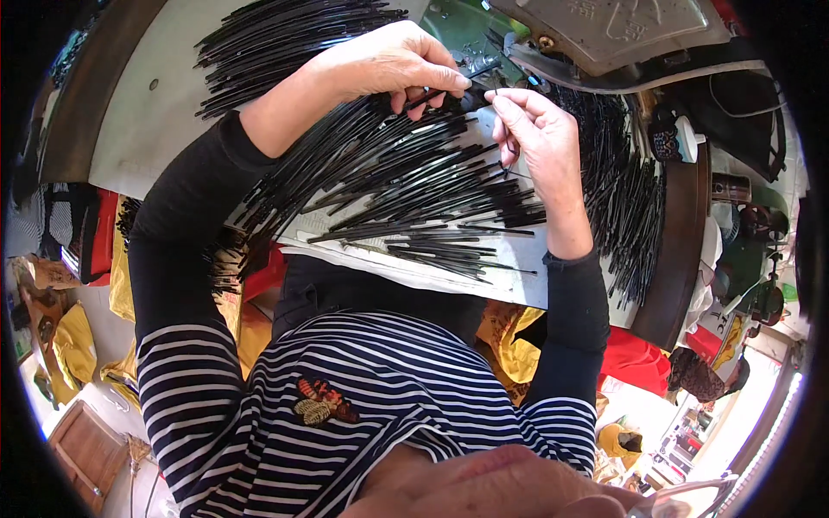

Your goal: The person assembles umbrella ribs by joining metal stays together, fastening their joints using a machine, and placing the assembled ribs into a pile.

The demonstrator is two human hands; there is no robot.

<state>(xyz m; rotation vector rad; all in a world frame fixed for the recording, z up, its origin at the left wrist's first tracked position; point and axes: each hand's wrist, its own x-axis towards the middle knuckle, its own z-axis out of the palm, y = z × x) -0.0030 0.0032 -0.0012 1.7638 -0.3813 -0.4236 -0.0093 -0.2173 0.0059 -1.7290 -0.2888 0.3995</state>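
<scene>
My left hand (389, 65) pinches one end of a thin black strip (449, 91) just above a large fan of black strips (406, 186) spread over a white table (147, 112). My right hand (540, 134) holds a fine thread or thin wire (509, 168) between thumb and fingers, close to the strip's tip. The two hands almost meet near the foot of a grey sewing machine (604, 30). More black strips lie in a pile at the top left (268, 39) and in another at the right (626, 203).
Yellow bags (73, 345) and red cloth (635, 358) lie on the floor below the table edge. A dark wooden table rim (682, 250) curves at the right, with small objects beyond it. A wooden box (86, 449) sits at the lower left.
</scene>
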